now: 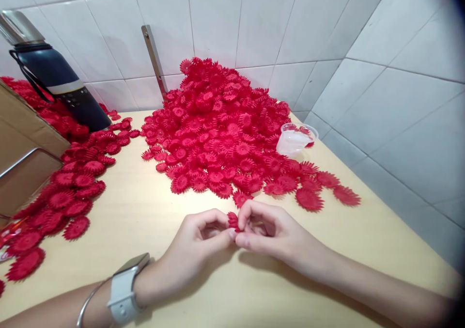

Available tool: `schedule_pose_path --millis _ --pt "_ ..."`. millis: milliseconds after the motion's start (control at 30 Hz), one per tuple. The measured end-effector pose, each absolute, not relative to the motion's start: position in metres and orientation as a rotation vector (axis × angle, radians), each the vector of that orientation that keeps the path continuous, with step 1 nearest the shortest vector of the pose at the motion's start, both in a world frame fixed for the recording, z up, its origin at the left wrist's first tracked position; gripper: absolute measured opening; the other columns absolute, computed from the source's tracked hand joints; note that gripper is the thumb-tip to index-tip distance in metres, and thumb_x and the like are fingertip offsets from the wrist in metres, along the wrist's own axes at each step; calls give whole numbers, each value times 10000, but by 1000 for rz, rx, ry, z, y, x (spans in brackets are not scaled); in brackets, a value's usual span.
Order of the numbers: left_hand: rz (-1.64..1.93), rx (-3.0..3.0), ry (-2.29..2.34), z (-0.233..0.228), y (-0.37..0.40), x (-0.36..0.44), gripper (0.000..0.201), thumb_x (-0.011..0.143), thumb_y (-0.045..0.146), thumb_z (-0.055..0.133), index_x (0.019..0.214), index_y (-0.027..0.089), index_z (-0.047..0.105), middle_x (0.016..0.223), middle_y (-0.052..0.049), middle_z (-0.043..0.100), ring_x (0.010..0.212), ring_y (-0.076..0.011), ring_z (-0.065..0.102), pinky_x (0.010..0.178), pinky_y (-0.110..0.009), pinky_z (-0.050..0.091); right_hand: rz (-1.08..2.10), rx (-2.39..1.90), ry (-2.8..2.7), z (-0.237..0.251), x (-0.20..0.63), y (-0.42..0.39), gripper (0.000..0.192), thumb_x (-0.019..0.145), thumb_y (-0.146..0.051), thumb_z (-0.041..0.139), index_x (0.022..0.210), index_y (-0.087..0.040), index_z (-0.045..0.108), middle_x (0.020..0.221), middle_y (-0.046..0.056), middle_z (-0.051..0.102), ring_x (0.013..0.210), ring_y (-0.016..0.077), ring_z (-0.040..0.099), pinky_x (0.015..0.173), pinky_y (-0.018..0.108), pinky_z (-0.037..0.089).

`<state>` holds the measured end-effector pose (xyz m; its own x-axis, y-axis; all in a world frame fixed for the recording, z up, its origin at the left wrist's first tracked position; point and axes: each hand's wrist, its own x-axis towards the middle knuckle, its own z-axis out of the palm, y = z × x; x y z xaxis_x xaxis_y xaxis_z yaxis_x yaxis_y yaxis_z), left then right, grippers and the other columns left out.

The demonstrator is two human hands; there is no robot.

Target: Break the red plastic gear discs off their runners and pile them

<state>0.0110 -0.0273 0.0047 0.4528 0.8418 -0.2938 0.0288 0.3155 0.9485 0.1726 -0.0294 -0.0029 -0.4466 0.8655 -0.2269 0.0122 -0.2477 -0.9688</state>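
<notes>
Between my two hands, low over the table, is a small red fabric flower piece (233,220) with a toothed edge. My left hand (203,236) pinches it from the left with thumb and fingertips. From the other side my right hand (271,228) grips it too, its thumb meeting my left thumb. The fingers cover much of the piece. Just beyond my fingertips, a tall heap of similar red flower pieces (221,129) rises against the wall, and one loose flower (241,198) lies at its front edge.
A clear plastic cup (294,141) stands at the heap's right. On the left are a dark blue thermos (60,76), a cardboard box (29,139) and more red flowers (69,192). A metal strip (154,61) leans on the tiled wall (218,18). The pale table (189,294) ends along the right wall.
</notes>
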Motion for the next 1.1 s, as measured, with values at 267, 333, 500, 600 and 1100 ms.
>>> schedule_pose_path --millis 267,333,500,600,1100 --pt "664 1146 995 4 -27 10 100 745 223 569 688 141 568 675 5 533 644 -108 463 607 -224 359 1722 -1145 -1409 1 176 -27 142 766 -262 549 685 -146 563 584 -23 508 519 78 418 465 192 309" --pt "678 1133 1006 4 -26 11 95 735 218 579 677 144 567 669 6 539 636 -109 468 598 -225 360 1746 -1161 -1382 1 177 -25 137 750 -271 562 707 -142 579 588 -17 518 506 78 422 463 198 313" --pt "705 1108 1022 5 -27 11 81 727 214 586 684 147 570 671 5 561 635 -111 483 597 -227 368 1820 -1159 -1284 -2 178 -23 132 708 -261 606 690 -132 587 572 -15 528 476 68 418 445 195 299" --pt "708 1120 1010 5 -28 12 84 734 211 581 684 144 572 687 1 570 640 -107 483 596 -222 371 1853 -1135 -1254 -4 178 -22 108 710 -233 595 677 -132 574 561 -18 535 463 60 418 434 184 293" --pt "715 1449 1018 6 -32 7 101 806 228 509 786 158 580 782 -10 597 733 -121 543 671 -209 422 1345 -1261 -1651 4 176 -31 93 729 -172 541 725 -158 633 552 -21 544 487 91 443 446 197 331"
